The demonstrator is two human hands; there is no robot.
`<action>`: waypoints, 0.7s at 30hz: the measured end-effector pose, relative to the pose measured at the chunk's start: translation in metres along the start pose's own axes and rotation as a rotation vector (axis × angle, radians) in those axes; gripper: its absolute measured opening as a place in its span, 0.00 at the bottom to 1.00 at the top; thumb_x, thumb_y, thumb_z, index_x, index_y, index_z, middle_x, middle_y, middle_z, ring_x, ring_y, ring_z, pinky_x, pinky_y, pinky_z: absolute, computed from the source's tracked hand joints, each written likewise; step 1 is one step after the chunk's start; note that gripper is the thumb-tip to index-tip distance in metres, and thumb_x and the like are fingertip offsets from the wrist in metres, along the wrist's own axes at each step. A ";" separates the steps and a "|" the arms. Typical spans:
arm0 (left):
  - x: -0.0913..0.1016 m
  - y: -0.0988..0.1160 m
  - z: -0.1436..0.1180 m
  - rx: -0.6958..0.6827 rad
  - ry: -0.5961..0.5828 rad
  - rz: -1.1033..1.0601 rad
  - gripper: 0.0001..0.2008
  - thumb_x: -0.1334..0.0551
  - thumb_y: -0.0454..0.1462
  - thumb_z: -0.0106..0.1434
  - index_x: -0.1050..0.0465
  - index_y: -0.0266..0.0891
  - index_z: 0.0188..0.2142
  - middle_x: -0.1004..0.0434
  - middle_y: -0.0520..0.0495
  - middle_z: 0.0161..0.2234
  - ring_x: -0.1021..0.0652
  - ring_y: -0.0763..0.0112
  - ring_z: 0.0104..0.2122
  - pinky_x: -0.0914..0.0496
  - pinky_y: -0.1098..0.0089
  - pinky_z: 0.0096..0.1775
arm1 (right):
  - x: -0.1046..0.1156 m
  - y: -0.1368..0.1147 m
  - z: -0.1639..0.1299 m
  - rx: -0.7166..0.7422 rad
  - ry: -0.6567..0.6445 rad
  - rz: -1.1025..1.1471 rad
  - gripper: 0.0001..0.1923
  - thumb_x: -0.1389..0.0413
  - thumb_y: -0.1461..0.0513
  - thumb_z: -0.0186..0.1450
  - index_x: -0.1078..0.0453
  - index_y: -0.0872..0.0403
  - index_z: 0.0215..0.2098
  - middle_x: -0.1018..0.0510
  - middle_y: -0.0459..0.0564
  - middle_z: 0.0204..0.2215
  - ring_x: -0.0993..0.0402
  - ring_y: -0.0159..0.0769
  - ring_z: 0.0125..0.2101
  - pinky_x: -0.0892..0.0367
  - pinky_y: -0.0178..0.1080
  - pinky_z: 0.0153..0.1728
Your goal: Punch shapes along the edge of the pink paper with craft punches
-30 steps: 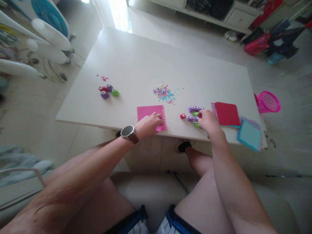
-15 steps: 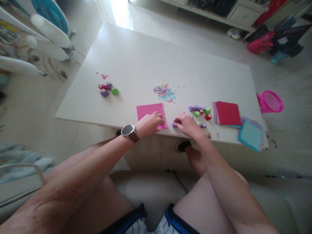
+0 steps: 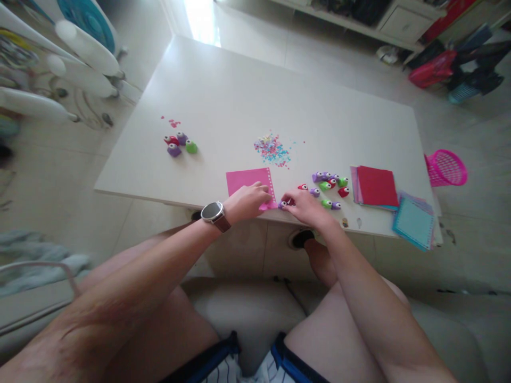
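A pink sheet of paper [image 3: 243,180] with a row of small holes down its right side lies at the table's near edge. My left hand [image 3: 249,201], with a watch on the wrist, grips it near the lower right corner; the thumb is mostly hidden. Just right of that corner, my right hand [image 3: 301,205] has its fingers closed on a small purple craft punch [image 3: 281,204] with a white eye. Several more eyed punches in purple, green and red stand beside this hand, among them a green punch [image 3: 326,204] and a red punch [image 3: 343,192].
Coloured confetti [image 3: 273,150] lies heaped mid-table beyond the paper. A few punches [image 3: 174,151] and pink scraps [image 3: 174,123] sit at left. At right are a red-topped paper stack [image 3: 376,185], blue sheets [image 3: 414,221] overhanging the edge, and a pink basket [image 3: 447,167] beyond the table.
My right hand has shifted slightly left with the purple punch, closer to the pink sheet's corner. My left hand stays on the paper. The whole view has shifted a little.
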State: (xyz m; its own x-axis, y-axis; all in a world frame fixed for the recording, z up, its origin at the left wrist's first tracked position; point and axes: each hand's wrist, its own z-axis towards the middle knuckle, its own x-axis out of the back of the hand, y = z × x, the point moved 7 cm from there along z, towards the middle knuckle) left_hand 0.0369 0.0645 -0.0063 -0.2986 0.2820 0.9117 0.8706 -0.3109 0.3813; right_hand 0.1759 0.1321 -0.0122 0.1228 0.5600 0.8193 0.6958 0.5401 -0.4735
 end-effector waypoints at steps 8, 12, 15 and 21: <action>-0.002 -0.002 0.001 -0.003 0.012 0.001 0.07 0.35 0.33 0.70 0.18 0.40 0.45 0.17 0.42 0.49 0.22 0.57 0.53 0.26 0.66 0.41 | 0.002 0.000 0.001 -0.031 0.000 0.030 0.01 0.34 0.66 0.70 0.20 0.55 0.41 0.14 0.54 0.39 0.20 0.40 0.40 0.32 0.38 0.42; -0.002 -0.001 0.000 0.002 0.005 0.005 0.08 0.35 0.33 0.70 0.18 0.41 0.46 0.17 0.41 0.50 0.22 0.57 0.54 0.25 0.66 0.41 | 0.003 0.001 0.001 -0.026 -0.001 0.043 0.01 0.34 0.65 0.70 0.20 0.54 0.40 0.13 0.54 0.40 0.19 0.41 0.41 0.32 0.38 0.43; -0.001 0.000 -0.001 0.006 -0.005 0.011 0.08 0.35 0.33 0.70 0.18 0.41 0.46 0.17 0.41 0.50 0.23 0.57 0.54 0.25 0.66 0.41 | 0.003 0.001 0.001 -0.023 -0.003 0.035 0.01 0.34 0.65 0.71 0.20 0.55 0.41 0.13 0.54 0.40 0.19 0.41 0.41 0.32 0.38 0.43; 0.000 0.000 0.000 0.007 -0.005 0.011 0.07 0.34 0.33 0.70 0.18 0.40 0.45 0.17 0.41 0.50 0.23 0.57 0.54 0.25 0.66 0.42 | 0.002 0.001 0.001 -0.031 0.003 0.015 0.01 0.34 0.65 0.70 0.19 0.55 0.41 0.14 0.54 0.39 0.19 0.40 0.40 0.32 0.38 0.41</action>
State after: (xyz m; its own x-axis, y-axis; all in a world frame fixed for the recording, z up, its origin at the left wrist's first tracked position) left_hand 0.0367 0.0642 -0.0068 -0.2870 0.2834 0.9150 0.8765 -0.3078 0.3702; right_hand 0.1758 0.1343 -0.0118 0.1358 0.5658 0.8133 0.7152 0.5121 -0.4757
